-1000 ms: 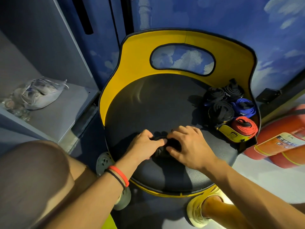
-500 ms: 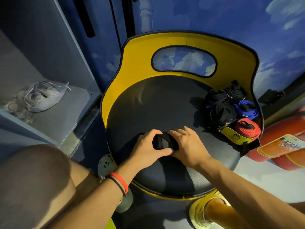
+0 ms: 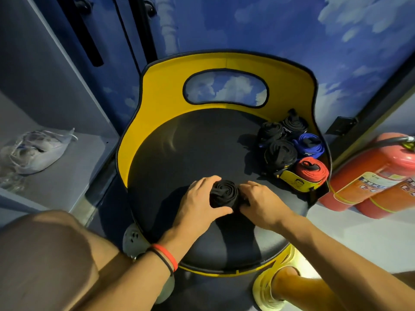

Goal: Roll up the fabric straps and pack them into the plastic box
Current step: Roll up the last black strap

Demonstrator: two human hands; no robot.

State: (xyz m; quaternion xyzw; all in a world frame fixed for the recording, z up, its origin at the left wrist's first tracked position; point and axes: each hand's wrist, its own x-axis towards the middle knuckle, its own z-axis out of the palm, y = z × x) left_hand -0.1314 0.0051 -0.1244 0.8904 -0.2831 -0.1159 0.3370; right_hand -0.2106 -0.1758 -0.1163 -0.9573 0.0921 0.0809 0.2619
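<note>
A rolled black strap (image 3: pixel 224 193) stands on end on the black seat (image 3: pixel 190 142) of a yellow-backed chair, its spiral facing up. My left hand (image 3: pixel 197 200) grips its left side, thumb curled under the front. My right hand (image 3: pixel 260 203) holds its right side with curled fingers. At the seat's back right lie finished rolls: three black ones (image 3: pixel 279 153), a blue one (image 3: pixel 311 145) and a red one (image 3: pixel 312 170). The plastic box is not in view.
The chair's yellow backrest (image 3: pixel 161 86) curves behind the seat. Two red fire extinguishers (image 3: pixel 370 182) lie on the floor to the right. A grey shelf on the left carries a plastic bag (image 3: pixel 38 151). My knee fills the lower left, my yellow shoe (image 3: pixel 267 292) the bottom.
The strap lay low on the seat under my fingers a second ago. Now it is a tight roll turned upright, held between both hands.
</note>
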